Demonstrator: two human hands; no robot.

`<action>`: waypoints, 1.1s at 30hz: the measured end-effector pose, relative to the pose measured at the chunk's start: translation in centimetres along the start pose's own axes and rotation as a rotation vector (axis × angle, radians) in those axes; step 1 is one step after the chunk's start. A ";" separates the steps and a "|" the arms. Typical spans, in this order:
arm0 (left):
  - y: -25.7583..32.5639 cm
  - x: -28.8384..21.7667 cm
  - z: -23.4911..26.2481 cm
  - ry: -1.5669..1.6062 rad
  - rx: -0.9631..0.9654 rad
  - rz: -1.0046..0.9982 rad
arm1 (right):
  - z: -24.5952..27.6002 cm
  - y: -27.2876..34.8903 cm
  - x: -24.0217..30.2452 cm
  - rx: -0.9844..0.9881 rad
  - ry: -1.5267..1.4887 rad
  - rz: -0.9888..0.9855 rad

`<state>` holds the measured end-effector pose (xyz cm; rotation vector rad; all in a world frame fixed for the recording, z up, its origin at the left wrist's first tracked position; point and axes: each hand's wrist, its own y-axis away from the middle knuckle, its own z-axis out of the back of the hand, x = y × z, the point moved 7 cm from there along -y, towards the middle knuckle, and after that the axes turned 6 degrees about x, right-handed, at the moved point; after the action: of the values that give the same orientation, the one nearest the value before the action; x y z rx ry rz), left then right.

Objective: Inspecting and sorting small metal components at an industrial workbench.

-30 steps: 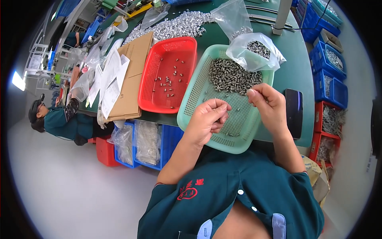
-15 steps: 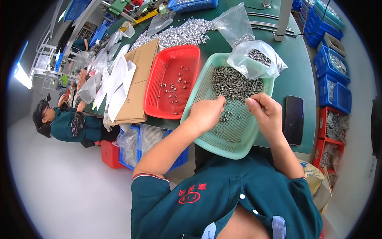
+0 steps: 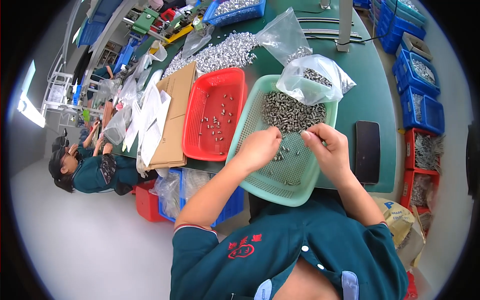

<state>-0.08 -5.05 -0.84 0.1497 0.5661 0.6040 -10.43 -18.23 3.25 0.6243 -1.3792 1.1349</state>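
On table point(image 3: 375, 90) | green basket point(image 3: 295, 199): heaped metal pieces point(image 3: 292, 111) | red basket point(image 3: 200, 146): fewer, scattered

- The head camera, left unit of a head-worn pair, looked down past the shirt point(image 3: 290, 240).
- The left hand point(image 3: 262, 146) and right hand point(image 3: 330, 154) lay near the lens.
- The fisheye field spanned the workbench point(image 3: 367, 95) and reached the floor point(image 3: 100, 235).
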 end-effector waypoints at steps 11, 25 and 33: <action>5.0 -3.2 -0.8 1.865 0.078 0.014 | -1.4 0.3 1.7 0.063 -0.132 0.020; 6.0 -3.2 -0.6 1.741 0.000 0.004 | -1.7 0.3 4.4 0.031 0.084 0.207; 6.6 -3.4 -0.3 1.735 0.018 -0.047 | -2.5 0.1 2.9 0.199 -0.071 -0.034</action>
<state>-5.83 -1.61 2.41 -0.4461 2.2343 0.5698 -9.95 -15.24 5.61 0.8346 -1.3198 1.2426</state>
